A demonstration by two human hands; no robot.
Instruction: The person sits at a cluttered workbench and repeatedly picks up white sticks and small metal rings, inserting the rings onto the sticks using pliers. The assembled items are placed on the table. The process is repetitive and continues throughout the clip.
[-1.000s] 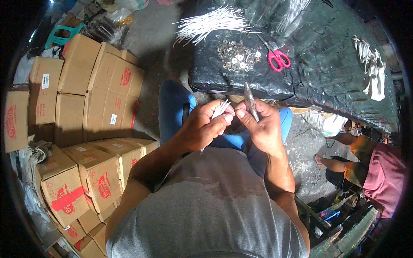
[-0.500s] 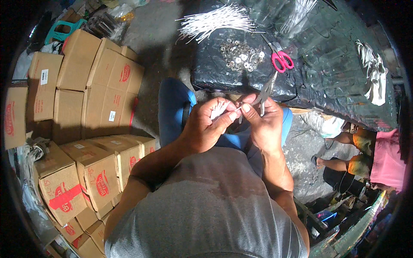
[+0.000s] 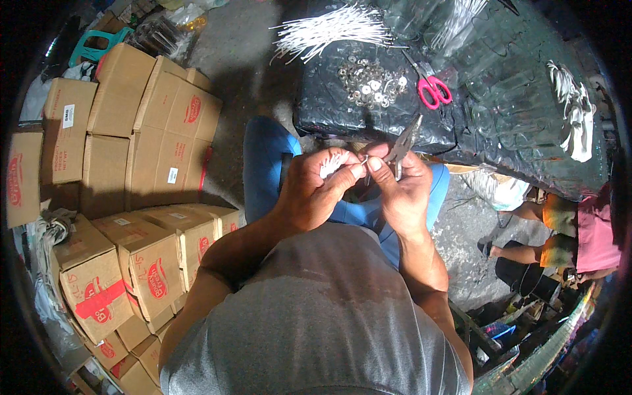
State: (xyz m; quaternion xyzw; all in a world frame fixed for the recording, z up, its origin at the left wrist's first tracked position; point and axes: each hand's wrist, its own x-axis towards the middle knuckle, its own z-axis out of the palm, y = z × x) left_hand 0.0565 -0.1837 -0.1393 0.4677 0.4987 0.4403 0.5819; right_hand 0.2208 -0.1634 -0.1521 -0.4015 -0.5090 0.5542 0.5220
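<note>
My left hand (image 3: 308, 189) is closed around a bunch of short white strands (image 3: 332, 164), which look like wicks. At its thumb and fingertip is the end of one strand. My right hand (image 3: 405, 201) carries grey pliers (image 3: 406, 139) across its palm, jaws pointing up. Its thumb and forefinger meet the left fingertips at a tiny light piece (image 3: 365, 159), too small to make out. Beyond my hands, on the black plastic-covered table (image 3: 322, 108), lie small metal discs (image 3: 372, 84) in a heap and a pile of long white strands (image 3: 332, 31).
Pink-handled scissors (image 3: 434, 92) lie right of the discs. More white strands (image 3: 457, 23) and a white bundle (image 3: 576, 125) are farther right. Cardboard boxes (image 3: 155, 276) are stacked at my left. Another person's legs (image 3: 523, 253) and a black bucket (image 3: 520, 276) are at the right.
The pliers have turned slightly in my right hand, jaws swinging a little to the left. My fingertips remain together. The other person at the right has shifted a little.
</note>
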